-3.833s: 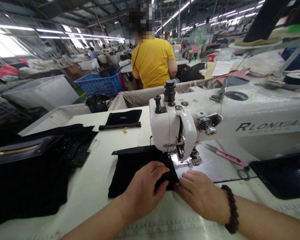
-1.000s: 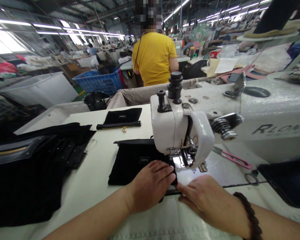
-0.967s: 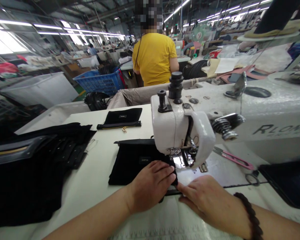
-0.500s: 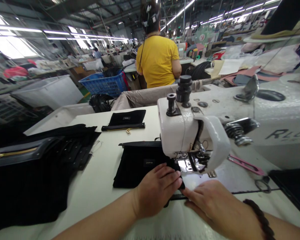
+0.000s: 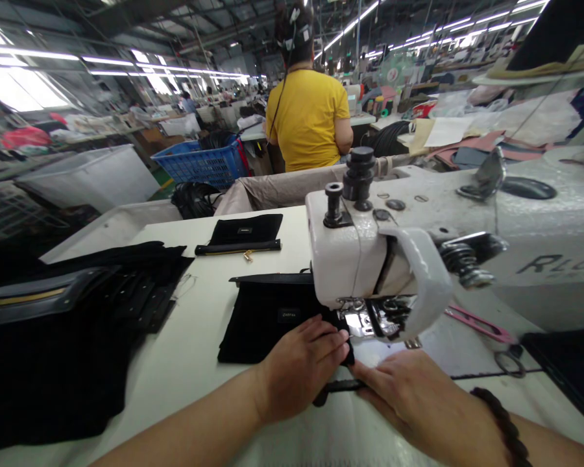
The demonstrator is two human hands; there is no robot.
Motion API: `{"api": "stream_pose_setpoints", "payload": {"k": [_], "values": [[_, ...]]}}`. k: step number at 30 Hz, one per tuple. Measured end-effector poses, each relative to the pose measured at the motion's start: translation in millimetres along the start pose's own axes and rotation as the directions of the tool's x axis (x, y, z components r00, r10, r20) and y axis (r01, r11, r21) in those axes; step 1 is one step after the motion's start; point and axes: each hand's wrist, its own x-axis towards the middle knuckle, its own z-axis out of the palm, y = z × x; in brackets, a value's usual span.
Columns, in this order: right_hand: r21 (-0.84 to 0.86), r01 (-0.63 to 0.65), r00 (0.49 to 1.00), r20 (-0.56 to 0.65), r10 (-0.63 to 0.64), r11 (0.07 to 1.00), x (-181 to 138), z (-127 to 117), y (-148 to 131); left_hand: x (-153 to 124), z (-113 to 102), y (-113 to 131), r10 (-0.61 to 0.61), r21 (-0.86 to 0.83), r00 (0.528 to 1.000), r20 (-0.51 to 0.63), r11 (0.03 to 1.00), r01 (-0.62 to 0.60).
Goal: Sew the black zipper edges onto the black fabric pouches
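Far left of the sewing machine (image 5: 370,259), a heap of black pieces (image 5: 68,337) lies on the white surface (image 5: 194,363). Nearer the machine, a finished black pouch (image 5: 246,233) rests behind the work. The left hand (image 5: 302,370) lies flat, fingers spread, pressing the black fabric piece (image 5: 267,318), which sits just left of the machine's head and runs under its presser foot. The right hand (image 5: 418,402), fingers extended and together, touches the fabric's near edge below the needle. Pink snips (image 5: 477,322) lie right of the machine's head.
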Motion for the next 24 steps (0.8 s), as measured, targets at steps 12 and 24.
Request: {"api": "stream_pose_setpoints", "payload": {"k": [12,24], "values": [[0.002,-0.053,0.996,0.066,0.053,0.999,2,0,3,5,0,-5,0.009,0.033,1.000,0.003,0.999,-0.009],[-0.060,0.006,1.000,-0.007,-0.007,0.998,-1,5,6,13,-11,-5,-0.061,-0.092,0.966,-0.250,0.995,0.039]]}}
